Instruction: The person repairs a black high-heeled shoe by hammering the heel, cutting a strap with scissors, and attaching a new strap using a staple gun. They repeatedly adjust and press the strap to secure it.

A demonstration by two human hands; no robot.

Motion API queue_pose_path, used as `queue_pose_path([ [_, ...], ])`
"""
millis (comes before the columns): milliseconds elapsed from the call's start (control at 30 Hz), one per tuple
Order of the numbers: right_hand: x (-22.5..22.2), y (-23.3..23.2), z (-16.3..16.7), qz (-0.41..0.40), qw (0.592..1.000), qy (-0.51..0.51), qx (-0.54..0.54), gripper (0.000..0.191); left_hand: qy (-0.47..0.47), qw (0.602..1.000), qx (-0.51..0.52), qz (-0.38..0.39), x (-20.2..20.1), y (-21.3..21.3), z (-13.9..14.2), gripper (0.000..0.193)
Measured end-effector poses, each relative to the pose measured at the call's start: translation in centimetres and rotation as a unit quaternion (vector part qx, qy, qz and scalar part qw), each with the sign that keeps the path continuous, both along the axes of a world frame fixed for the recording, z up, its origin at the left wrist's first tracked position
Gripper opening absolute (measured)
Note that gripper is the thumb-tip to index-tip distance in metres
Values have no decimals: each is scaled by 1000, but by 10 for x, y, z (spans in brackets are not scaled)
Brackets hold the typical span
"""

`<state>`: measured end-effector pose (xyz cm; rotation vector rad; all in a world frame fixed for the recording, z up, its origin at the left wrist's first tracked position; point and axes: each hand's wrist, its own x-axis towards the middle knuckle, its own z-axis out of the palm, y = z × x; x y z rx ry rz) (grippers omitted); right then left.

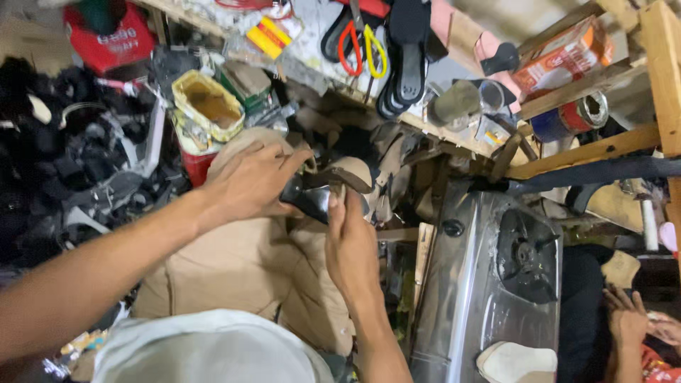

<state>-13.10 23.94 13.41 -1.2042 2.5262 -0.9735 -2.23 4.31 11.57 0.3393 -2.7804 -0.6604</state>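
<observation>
Hands meet over a cluttered workbench of shoe parts. The left hand curls around the near end of a dark, glossy shoe piece, fingers closed over its top, holding it above a pile of tan cut leather pieces. The right hand comes up from below with its fingertips pinched narrow on the same piece at its far edge; what lies between those fingertips is too small to tell. Beige shoe uppers sit just behind the held piece.

Behind the left hand stands an open yellow tin with brownish paste inside, next to a heap of black straps and soles. On the shelf above lie scissors with red and yellow handles beside black flat soles. To the right a steel single-burner gas stove rests on its side edge of the view, with a white sole near its lower corner. Another person's hand shows at the lower right, well apart from the work.
</observation>
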Motion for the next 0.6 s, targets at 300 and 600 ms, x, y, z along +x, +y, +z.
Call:
queue_pose_path([
  [300,30,4,17,-21,998,2,53,54,-39,999,-9,4,-4,-2,3,99],
  [600,83,59,16,224,969,-104,4,31,-75,977,-191,-60,-43,50,25,99],
])
